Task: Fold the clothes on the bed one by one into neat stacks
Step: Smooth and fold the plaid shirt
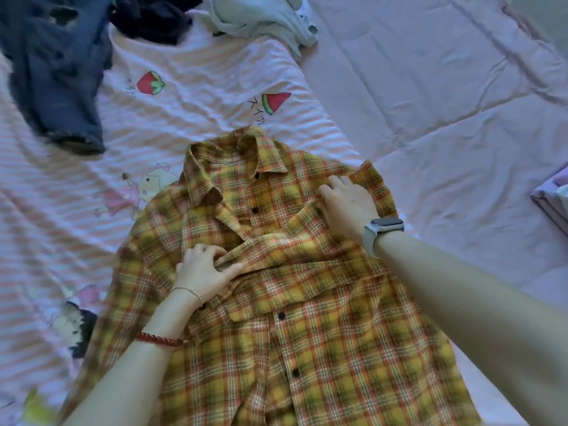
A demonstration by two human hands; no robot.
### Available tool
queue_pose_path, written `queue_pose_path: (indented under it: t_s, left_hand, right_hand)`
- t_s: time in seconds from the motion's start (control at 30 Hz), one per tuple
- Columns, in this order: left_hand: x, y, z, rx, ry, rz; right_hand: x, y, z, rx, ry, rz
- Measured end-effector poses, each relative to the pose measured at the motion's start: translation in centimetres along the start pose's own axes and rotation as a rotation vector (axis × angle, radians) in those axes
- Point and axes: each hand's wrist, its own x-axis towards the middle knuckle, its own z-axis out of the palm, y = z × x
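- Left hand (204, 269): fingers and thumb curled, pinching a raised fold of cloth at the middle of the shirt front. A thin chain and a red bead bracelet (159, 339) sit on this wrist and forearm.
- Right hand (347, 204): lies on the shirt's shoulder area, fingers bent and gathering the cloth under them. A smartwatch (381, 232) with a pale strap is on this wrist.
- Plaid shirt (307, 333): yellow and orange check, dark buttons, lying front up on the bed under both hands. The collar points away from the person, beyond the hands. A sleeve is drawn across the chest as a rumpled band running between the two hands. The lower body of the shirt spreads toward the person, beneath both forearms.
- Striped sheet (184, 103): pink and white, printed with a strawberry, a watermelon slice and cartoon figures; it lies under the shirt and reaches out left of the left hand and beyond both hands.
- Jeans (52, 72): dark blue, ripped, crumpled, far beyond the left hand and to its left.
- Black garment (153, 23): bunched, just beside the jeans, well beyond both hands.
- Pale grey-green garment (261, 20): crumpled, far beyond the right hand.
- Bed (445, 103): plain pink cover, creased, stretching right of and beyond the right hand.
- Folded lilac cloth (553, 201): at the edge of view, well right of the right hand.
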Motion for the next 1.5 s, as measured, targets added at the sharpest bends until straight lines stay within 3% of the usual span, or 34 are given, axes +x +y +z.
queue_pose_path:
  t_s: [0.07,0.13,0.2,0.27,0.43,0.53,0.6,0.67,0.73,0.8,0.9,1.03,1.2,1.27,1.4,1.5]
  left_hand:
    - [-0.2,-1.3,0.0,-0.055,-0.037,0.051]
    - [-0.4,-2.1,-0.9,-0.342,-0.065,0.13]
    - [-0.5,-2.8,-2.5,-0.555,-0.017,0.145]
    - [0.1,-3.8,-3.8,-0.591,0.051,0.125]
    - [2.9,-4.5,-5.4,-0.242,0.089,-0.053]
    - [2.8,-3.6,-5.1,0.044,0.35,-0.145]
    - [1.5,-2.4,-3.8,0.119,0.563,-0.012]
    - [-0.4,-1.1,-1.7,0.15,0.704,0.255]
    - [-1.9,-0.5,0.7,0.188,0.655,0.445]
    - [-2.7,-0.6,2.4,0.243,0.516,0.515]
    - [-2.7,-1.5,3.3,0.33,0.439,0.488]
    - [-3.0,-2.8,3.6,0.318,0.457,0.466]
    - [-5.3,-3.6,3.5,0.32,0.367,0.422]
    - [-5.9,-3.1,2.9,0.31,0.323,0.414]
    - [-5.0,-0.6,0.8,0.181,0.359,0.378]
    - [-2.5,3.7,-0.7,0.04,0.462,0.409]
  right_hand:
    - [0.6,-0.1,-0.2,0.024,0.026,0.042]
    - [0.5,0.1,-0.2,0.087,0.176,0.066]
    - [0.5,-0.1,-0.7,0.149,0.297,0.086]
    - [0.8,-0.6,-0.9,0.155,0.309,0.097]
    - [2.6,-2.7,-0.2,0.147,0.208,0.162]
    - [1.8,-4.5,0.3,0.263,0.237,0.218]
    - [-0.3,-5.9,0.7,0.295,0.305,0.077]
    - [-3.0,-7.4,1.7,0.283,0.367,-0.186]
    - [-5.4,-8.4,3.1,0.219,0.292,-0.419]
    - [-6.3,-8.6,4.5,0.137,0.137,-0.531]
    - [-5.6,-8.0,5.4,0.01,-0.087,-0.39]
    - [-2.8,-5.8,5.5,-0.187,-0.215,-0.221]
    - [0.1,-4.1,4.2,-0.145,-0.349,-0.082]
    - [-0.3,-4.2,3.2,0.043,-0.225,-0.065]
    - [-5.1,-2.8,1.5,0.38,0.436,0.053]
    - [-10.2,-0.8,2.7,0.501,0.607,0.342]
